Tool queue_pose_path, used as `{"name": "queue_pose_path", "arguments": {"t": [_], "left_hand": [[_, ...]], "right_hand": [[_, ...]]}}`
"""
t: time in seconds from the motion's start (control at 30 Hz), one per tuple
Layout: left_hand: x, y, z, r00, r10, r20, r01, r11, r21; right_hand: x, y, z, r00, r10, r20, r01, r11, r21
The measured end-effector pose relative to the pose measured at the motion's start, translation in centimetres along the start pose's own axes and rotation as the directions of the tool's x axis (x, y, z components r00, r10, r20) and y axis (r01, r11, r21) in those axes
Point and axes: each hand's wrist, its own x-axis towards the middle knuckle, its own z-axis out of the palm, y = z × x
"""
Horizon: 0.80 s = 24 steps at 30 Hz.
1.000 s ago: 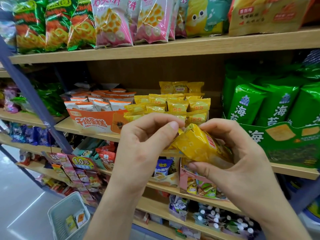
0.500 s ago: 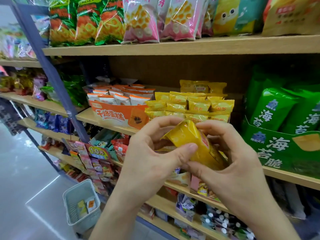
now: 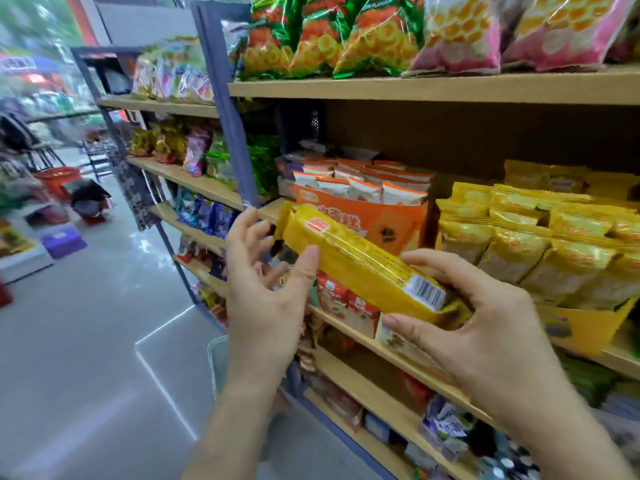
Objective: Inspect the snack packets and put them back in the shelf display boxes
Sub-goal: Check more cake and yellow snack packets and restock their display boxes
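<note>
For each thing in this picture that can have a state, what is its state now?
yellow packet: out of its box, held tilted, barcode side towards the camera.
right hand: grips the packet's barcode end.
left hand: fingers spread, thumb touches the packet.
yellow display box: on the shelf, top open, full of packets.
orange display box: on the shelf, top open, holds packets.

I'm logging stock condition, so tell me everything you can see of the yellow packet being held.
The yellow packet is a long, glossy film wrapper with crimped ends, a red-and-white label near its raised far end and a white barcode near its lower end. It slants before the orange display box. The right hand grips its lower end; the thumb of the left hand touches its near edge.
</note>
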Motion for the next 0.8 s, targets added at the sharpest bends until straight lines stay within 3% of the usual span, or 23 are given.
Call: {"name": "queue_pose_path", "arguments": {"t": [0.03, 0.1, 0.13, 0.2, 0.4, 0.57, 0.67, 0.8], "left_hand": [[0.4, -0.9, -1.1, 0.988, 0.157, 0.011, -0.155, 0.965, 0.209], [1.2, -2.6, -2.7, 0.868, 0.441, 0.227, -0.493, 0.716, 0.495], [1.4, -3.3, -3.2, 0.801, 0.482, 0.355, -0.598, 0.620, 0.507], [1.8, -4.5, -4.2, 0.727, 0.460, 0.510, -0.681, 0.583, 0.444], [5.2, -7.3, -9.4, 0.732, 0.487, 0.477, -0.678, 0.587, 0.442], [7.5, -9.8, -13.7, 0.832, 0.340, 0.438, -0.527, 0.731, 0.433], [8.4, -11.1, -15.7, 0.859, 0.297, 0.416, -0.479, 0.752, 0.452], [8.9, -12.1, -17.2, 0.883, 0.340, 0.325, -0.469, 0.678, 0.566]], "right_hand": [[0.5, -0.5, 1.2, 0.999, -0.020, -0.025, 0.019, 0.999, -0.035], [1.7, -1.6, 3.5, 0.996, -0.066, -0.066, 0.059, 0.993, -0.099], [2.2, -2.2, 4.6, 0.993, -0.091, -0.080, 0.080, 0.989, -0.125], [3.2, -3.0, 6.9, 0.987, -0.132, -0.092, 0.119, 0.983, -0.138], [5.3, -5.2, 14.0, 0.991, -0.123, -0.048, 0.124, 0.992, 0.031], [7.3, -7.4, 17.8, 0.997, 0.006, 0.079, -0.035, 0.926, 0.376], [7.7, -8.0, 20.9, 0.999, 0.019, 0.039, -0.033, 0.923, 0.382], [8.1, -8.1, 24.8, 0.998, -0.011, -0.063, 0.026, 0.972, 0.235]]}}
